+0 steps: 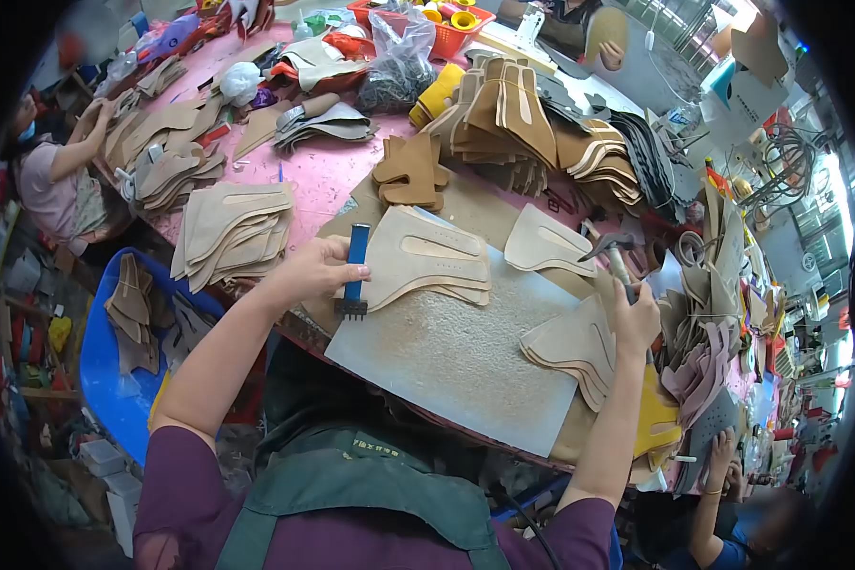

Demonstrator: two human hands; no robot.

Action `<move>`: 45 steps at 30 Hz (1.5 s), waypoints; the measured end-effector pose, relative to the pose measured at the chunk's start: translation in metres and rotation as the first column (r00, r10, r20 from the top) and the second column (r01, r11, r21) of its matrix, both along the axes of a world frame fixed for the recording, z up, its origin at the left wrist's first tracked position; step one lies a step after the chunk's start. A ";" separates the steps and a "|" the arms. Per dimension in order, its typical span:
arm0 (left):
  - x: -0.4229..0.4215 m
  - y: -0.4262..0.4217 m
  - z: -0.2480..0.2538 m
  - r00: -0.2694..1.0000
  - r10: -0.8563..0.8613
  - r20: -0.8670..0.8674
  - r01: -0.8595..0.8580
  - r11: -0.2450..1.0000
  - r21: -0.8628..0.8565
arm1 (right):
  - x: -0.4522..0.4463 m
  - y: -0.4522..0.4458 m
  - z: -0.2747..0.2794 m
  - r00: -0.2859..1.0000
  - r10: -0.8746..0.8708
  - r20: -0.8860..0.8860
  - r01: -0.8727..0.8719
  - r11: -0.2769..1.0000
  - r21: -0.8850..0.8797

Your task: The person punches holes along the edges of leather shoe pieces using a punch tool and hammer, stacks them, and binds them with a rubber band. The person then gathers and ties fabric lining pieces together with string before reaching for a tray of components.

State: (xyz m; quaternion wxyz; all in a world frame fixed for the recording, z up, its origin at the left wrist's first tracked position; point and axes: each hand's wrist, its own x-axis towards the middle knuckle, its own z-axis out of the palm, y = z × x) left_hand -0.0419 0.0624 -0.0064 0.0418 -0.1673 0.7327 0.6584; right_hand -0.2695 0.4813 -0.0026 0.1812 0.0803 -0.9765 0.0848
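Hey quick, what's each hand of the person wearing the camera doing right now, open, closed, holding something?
Left hand: closed, holding a blue pronged tool.
Right hand: closed, holding a hammer.

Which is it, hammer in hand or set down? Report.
In hand: the right hand grips the hammer below its head.

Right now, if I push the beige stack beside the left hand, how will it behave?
The beige stack will probably shear apart, since its layers lie offset with no visible binding. Its thin, flat sheets suggest low weight and some flex. Tipping seems unlikely: it lies low and wide.
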 end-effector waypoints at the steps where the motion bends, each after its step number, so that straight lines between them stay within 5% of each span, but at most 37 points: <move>1: -0.005 -0.003 0.000 0.999 -0.021 0.026 0.020 0.999 0.033 | -0.011 0.003 0.000 0.999 -0.031 -0.026 0.031 1.000 0.001; 7: -0.017 0.006 0.012 0.984 -0.017 0.175 0.024 0.999 -0.035 | -0.050 0.029 -0.034 0.971 -0.189 0.147 0.179 0.981 0.077; 8: -0.016 0.008 0.008 0.999 -0.013 0.038 0.020 0.978 -0.206 | -0.049 0.031 -0.035 0.968 -0.203 0.150 0.193 0.978 0.082; 9: -0.013 0.010 0.003 0.994 -0.031 -0.100 -0.008 0.930 -0.369 | -0.049 0.033 -0.036 0.983 -0.160 0.093 0.153 0.985 0.078; 12: -0.001 0.011 0.032 0.974 -0.067 -0.219 -0.050 0.872 -0.488 | -0.042 0.034 -0.041 0.997 -0.030 -0.075 0.035 0.997 0.075; 14: 0.013 -0.006 0.052 0.987 0.091 -0.134 -0.132 0.930 -0.342 | -0.015 0.016 -0.009 0.998 0.065 -0.024 -0.065 0.998 0.018; 16: 0.030 -0.039 0.069 0.965 0.234 -0.119 -0.261 0.811 -0.523 | 0.019 0.010 0.011 0.986 0.129 0.109 -0.126 0.991 -0.036; 19: 0.056 -0.110 0.066 0.942 0.315 -0.118 -0.335 0.839 -0.428 | 0.068 0.016 0.016 0.859 0.435 0.270 -0.392 0.898 -0.200; 20: 0.063 -0.131 0.055 0.947 0.299 -0.116 -0.319 0.845 -0.428 | 0.083 0.014 0.010 0.866 0.420 0.272 -0.376 0.905 -0.200; 22: 0.069 -0.160 0.033 0.888 0.328 -0.321 -0.458 0.590 -0.665 | 0.107 0.005 0.000 0.880 0.458 0.122 -0.459 0.888 -0.024; 25: 0.045 -0.135 0.036 0.932 0.273 -0.238 -0.360 0.636 -0.683 | 0.115 0.004 -0.014 0.903 0.420 0.093 -0.423 0.906 0.020; 28: -0.018 -0.041 0.057 0.993 0.094 -0.066 -0.110 0.943 -0.315 | 0.113 0.002 -0.018 0.906 0.421 0.053 -0.424 0.902 0.083; 31: -0.094 0.016 0.037 0.967 -0.221 -0.127 0.185 0.952 -0.243 | 0.116 0.003 -0.022 0.888 0.461 0.007 -0.458 0.882 0.113; 34: -0.183 0.065 0.005 0.944 -0.328 -0.040 0.314 0.928 -0.200 | 0.113 0.006 -0.023 0.874 0.486 -0.017 -0.481 0.868 0.128; 37: -0.241 0.104 -0.006 0.945 -0.299 0.132 0.325 0.902 -0.284 | 0.114 0.011 -0.028 0.867 0.496 -0.045 -0.488 0.865 0.118; 45: -0.259 0.143 -0.011 0.941 -0.301 0.156 0.329 0.921 -0.209 | 0.105 0.014 -0.027 0.859 0.509 -0.060 -0.499 0.857 0.127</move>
